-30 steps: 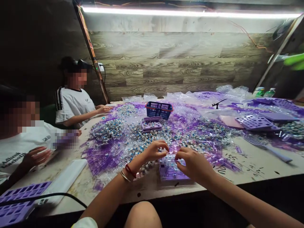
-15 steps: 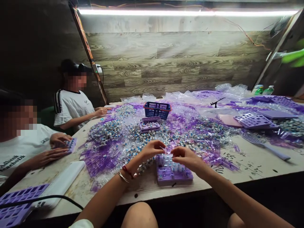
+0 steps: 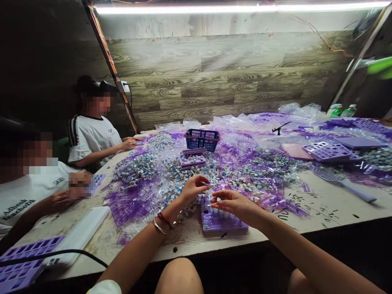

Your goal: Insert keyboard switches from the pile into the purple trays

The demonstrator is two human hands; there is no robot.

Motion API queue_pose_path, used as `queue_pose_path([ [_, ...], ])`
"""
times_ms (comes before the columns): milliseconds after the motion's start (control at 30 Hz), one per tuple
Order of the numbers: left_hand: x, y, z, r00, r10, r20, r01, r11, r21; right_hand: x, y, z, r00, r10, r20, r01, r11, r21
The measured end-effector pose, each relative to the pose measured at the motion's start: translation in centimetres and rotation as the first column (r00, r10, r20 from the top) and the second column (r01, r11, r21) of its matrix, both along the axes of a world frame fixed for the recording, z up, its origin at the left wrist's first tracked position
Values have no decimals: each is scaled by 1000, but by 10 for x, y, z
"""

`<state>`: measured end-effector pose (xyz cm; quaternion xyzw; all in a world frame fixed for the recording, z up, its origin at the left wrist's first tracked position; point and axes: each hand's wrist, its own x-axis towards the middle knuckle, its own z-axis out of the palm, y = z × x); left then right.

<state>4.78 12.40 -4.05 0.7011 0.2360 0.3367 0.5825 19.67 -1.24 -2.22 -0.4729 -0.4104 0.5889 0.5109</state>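
A purple tray with clear pieces and small switches (image 3: 225,222) lies at the table's front edge. Just above its upper left corner is my left hand (image 3: 195,188), thumb and fingers curved toward each other; whether a small piece is between the tips is too small to tell. My right hand (image 3: 235,204) hovers over the tray and hides part of it, its fingers bent toward the left; anything at its fingertips cannot be made out. Behind my hands spreads a heap of small white and blue switches (image 3: 174,175) mixed with clear and purple plastic pieces.
A dark blue basket (image 3: 202,140) stands behind a small purple case (image 3: 192,160). On the right lie a brush (image 3: 358,191) and purple plates (image 3: 327,151). Two people sit at the left, their hands on purple parts. A white power strip (image 3: 82,232) lies front left.
My right hand has moved left over the tray, and my left hand slightly left and up. The view has shifted a little.
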Motion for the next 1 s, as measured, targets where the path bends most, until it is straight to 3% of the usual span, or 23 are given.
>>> queue_pose_path([
  [200, 1, 2, -5, 1000, -8, 13, 7, 1000, 15, -6, 9, -7, 920, -7, 391, -57, 987, 151],
  [300, 1, 2, -5, 1000, -8, -3, 8, 1000, 30, -10, 10, -7, 824, -125, 553, -54, 953, 297],
  [433, 0, 2, -4, 1000, -8, 13, 7, 999, 43, -16, 6, -1, 670, -187, 718, -201, 886, 419],
  [567, 1, 2, -5, 1000, -2, 28, 1, 999, 37, -24, 2, 3, 582, -221, 783, -230, 879, 418],
  [700, 1, 1, -5, 1000, -11, 26, 10, 999, 30, -28, 1, 2, 560, -181, 808, -236, 900, 365],
  [1000, 0, -3, 2, 1000, 7, 14, -8, 1000, 9, -30, 5, -1, 495, -206, 844, -286, 879, 381],
])
